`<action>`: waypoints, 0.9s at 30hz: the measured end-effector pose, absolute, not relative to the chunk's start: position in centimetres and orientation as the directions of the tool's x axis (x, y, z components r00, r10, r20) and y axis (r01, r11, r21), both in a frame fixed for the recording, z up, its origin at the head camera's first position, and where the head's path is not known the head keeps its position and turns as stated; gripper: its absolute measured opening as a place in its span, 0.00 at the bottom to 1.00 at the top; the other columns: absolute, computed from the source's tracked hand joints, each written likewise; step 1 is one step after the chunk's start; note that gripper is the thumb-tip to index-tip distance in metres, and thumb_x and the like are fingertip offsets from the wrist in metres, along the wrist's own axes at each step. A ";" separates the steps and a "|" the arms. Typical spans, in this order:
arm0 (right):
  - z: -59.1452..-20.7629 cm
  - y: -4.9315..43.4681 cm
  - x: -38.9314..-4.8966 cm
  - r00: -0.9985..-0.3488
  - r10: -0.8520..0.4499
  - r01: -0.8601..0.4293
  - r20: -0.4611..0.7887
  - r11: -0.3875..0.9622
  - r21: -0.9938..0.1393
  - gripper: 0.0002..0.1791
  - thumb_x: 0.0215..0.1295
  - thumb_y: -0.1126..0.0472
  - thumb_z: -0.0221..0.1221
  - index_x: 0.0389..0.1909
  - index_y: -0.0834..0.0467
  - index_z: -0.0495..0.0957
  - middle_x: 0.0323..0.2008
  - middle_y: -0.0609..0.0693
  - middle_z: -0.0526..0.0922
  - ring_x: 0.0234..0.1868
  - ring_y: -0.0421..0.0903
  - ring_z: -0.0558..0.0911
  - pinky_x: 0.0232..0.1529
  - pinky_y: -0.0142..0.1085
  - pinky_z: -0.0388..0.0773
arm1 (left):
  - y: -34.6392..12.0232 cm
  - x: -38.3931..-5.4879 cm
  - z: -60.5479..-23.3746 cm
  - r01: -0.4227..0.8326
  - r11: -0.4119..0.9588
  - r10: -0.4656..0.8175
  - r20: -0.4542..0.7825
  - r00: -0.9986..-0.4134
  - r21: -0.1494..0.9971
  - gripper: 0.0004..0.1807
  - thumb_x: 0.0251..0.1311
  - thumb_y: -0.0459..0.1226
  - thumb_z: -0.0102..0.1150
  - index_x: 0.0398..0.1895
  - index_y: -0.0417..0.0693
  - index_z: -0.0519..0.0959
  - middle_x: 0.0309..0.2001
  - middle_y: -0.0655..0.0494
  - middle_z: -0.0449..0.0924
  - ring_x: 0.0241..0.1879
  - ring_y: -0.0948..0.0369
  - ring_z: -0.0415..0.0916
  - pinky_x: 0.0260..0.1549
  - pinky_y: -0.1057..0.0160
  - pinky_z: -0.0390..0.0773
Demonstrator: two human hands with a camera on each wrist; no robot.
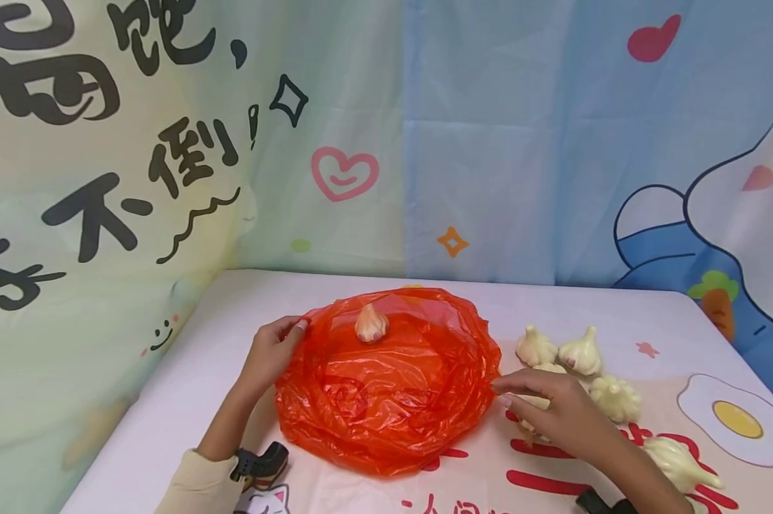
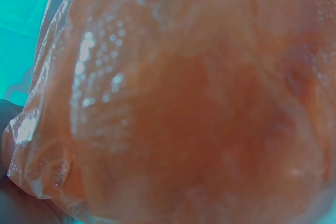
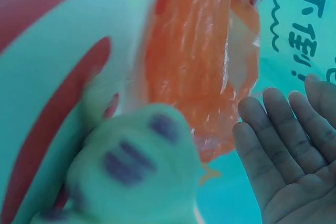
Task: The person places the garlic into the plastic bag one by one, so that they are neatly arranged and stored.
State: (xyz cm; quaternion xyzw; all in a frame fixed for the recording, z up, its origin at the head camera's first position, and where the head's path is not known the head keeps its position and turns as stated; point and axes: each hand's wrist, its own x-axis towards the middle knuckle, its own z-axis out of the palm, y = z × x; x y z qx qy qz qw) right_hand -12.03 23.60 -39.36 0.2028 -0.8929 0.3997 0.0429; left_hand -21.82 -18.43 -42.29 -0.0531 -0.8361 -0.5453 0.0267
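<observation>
A red plastic bag (image 1: 386, 414) lies spread on the table with its mouth facing up; its thin film fills most of the left wrist view. One garlic bulb (image 1: 371, 323) shows at the far side within the bag's outline. My left hand (image 1: 272, 360) pinches the bag's left rim between thumb and fingers. At the bag's right edge is my right hand (image 1: 556, 410), its fingers (image 3: 281, 129) extended and the palm bare in the right wrist view. Close by that hand, a pale garlic bulb (image 3: 136, 171) with purple streaks looms large.
To the right of the bag sit several garlic bulbs, among them one at the back (image 1: 580, 352) and one nearer the front (image 1: 678, 462). A printed cloth (image 1: 656, 400) covers the table (image 1: 245, 300). Behind it hangs a curtain (image 1: 482, 143) with drawings.
</observation>
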 end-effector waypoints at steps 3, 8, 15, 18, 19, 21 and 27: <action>-39.4 24.7 -11.1 -0.906 -0.322 -0.422 0.276 0.625 -0.657 0.12 0.59 0.63 0.68 0.44 0.51 0.85 0.41 0.38 0.84 0.43 0.37 0.82 0.38 0.32 0.82 | -18.3 -21.9 -42.2 0.121 0.392 0.063 0.105 -0.993 0.912 0.18 0.73 0.44 0.48 0.53 0.41 0.80 0.45 0.46 0.82 0.38 0.52 0.80 0.38 0.60 0.83; -39.3 26.2 -9.6 -0.901 -0.275 -0.430 0.335 0.661 -0.615 0.15 0.55 0.65 0.70 0.43 0.48 0.85 0.39 0.37 0.84 0.42 0.33 0.81 0.37 0.28 0.80 | -18.2 -21.9 -42.2 0.109 0.396 0.056 0.094 -0.994 0.912 0.17 0.73 0.43 0.48 0.52 0.43 0.80 0.44 0.47 0.82 0.37 0.52 0.80 0.37 0.61 0.83; -40.0 28.4 -7.6 -0.961 -0.144 -0.261 0.235 0.751 -0.606 0.16 0.54 0.62 0.71 0.45 0.51 0.85 0.41 0.40 0.85 0.43 0.32 0.80 0.37 0.30 0.81 | -18.1 -21.9 -42.4 0.120 0.404 0.058 0.105 -0.993 0.907 0.18 0.73 0.44 0.48 0.53 0.42 0.80 0.44 0.47 0.82 0.38 0.53 0.80 0.39 0.60 0.83; -40.4 29.4 -7.0 -0.984 -0.054 -0.145 0.169 0.794 -0.590 0.17 0.55 0.59 0.70 0.48 0.51 0.84 0.44 0.44 0.85 0.45 0.33 0.78 0.38 0.28 0.81 | -18.1 -21.8 -42.3 0.117 0.409 0.060 0.101 -0.993 0.905 0.18 0.73 0.44 0.48 0.53 0.42 0.80 0.45 0.47 0.82 0.38 0.53 0.80 0.38 0.60 0.83; -40.5 29.7 -6.8 -0.986 -0.029 -0.119 0.161 0.802 -0.585 0.18 0.56 0.59 0.70 0.49 0.51 0.84 0.45 0.46 0.85 0.46 0.32 0.77 0.38 0.27 0.80 | -18.0 -21.8 -42.3 0.111 0.408 0.058 0.096 -0.994 0.906 0.17 0.73 0.44 0.48 0.53 0.43 0.80 0.45 0.48 0.82 0.38 0.53 0.80 0.38 0.60 0.83; -40.8 30.2 -6.7 -0.985 0.005 -0.098 0.173 0.808 -0.581 0.18 0.56 0.60 0.70 0.49 0.52 0.84 0.45 0.49 0.84 0.46 0.28 0.75 0.37 0.23 0.78 | -18.1 -21.8 -42.3 0.102 0.407 0.057 0.086 -0.995 0.908 0.17 0.73 0.44 0.48 0.53 0.44 0.79 0.45 0.48 0.82 0.38 0.53 0.80 0.37 0.60 0.83; -41.2 31.2 -7.0 -0.961 0.036 -0.130 0.274 0.816 -0.564 0.17 0.56 0.63 0.69 0.48 0.57 0.83 0.45 0.55 0.84 0.41 0.17 0.68 0.33 0.15 0.72 | -18.2 -21.8 -42.3 0.094 0.406 0.060 0.076 -0.995 0.909 0.18 0.73 0.45 0.48 0.54 0.44 0.79 0.46 0.48 0.82 0.39 0.53 0.80 0.38 0.60 0.83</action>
